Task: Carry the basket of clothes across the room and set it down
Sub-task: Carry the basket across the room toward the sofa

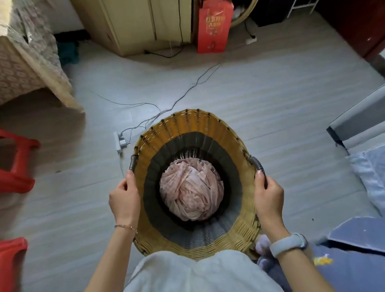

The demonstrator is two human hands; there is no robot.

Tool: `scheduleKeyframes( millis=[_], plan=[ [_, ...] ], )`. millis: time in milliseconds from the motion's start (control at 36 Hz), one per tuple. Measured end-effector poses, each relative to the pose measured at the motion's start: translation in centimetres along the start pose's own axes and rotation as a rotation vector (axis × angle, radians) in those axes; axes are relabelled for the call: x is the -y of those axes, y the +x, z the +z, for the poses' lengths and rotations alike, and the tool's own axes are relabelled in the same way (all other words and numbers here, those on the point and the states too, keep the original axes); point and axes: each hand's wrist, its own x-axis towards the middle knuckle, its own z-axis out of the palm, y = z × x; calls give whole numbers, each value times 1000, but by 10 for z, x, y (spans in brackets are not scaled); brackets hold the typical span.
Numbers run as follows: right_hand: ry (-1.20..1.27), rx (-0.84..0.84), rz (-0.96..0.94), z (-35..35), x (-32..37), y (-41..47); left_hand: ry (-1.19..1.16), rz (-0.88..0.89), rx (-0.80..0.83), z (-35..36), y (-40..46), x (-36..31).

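Note:
A deep woven basket [189, 123] with a yellow rim and a dark inner band is right in front of my body, seen from above. A bundle of pale pink clothes [191, 192] lies at its bottom. My left hand [125, 197] grips the rim at the left handle [133, 162]. My right hand [268, 195] grips the rim at the right handle [258, 164]. The basket's near edge touches my white top. Whether its base rests on the floor is hidden.
A white power strip [120, 142] with thin cables lies on the floor left of the basket. Two red plastic stools [7, 168] stand at the left, a cloth-covered table [17, 51] behind them. A blue-covered bed [368, 197] is at the right, a cabinet [131, 18] and red bag [213, 26] ahead.

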Motion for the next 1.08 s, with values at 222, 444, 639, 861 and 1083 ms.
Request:
scheduleKeyframes(
  millis=[222,444,639,861,1083],
  plan=[
    [14,-75,25,19,35,111,20,98,101,91,86,-53],
    [-10,-191,102,51,80,236,33,73,198,173,210,-124],
    [94,-291,181,61,126,343,25,131,288,261,288,-225],
    [192,-382,298,43,129,435,49,96,402,355,323,-306],
    [203,-453,399,-3,86,587,91,140,448,495,318,-407]
  ],
)
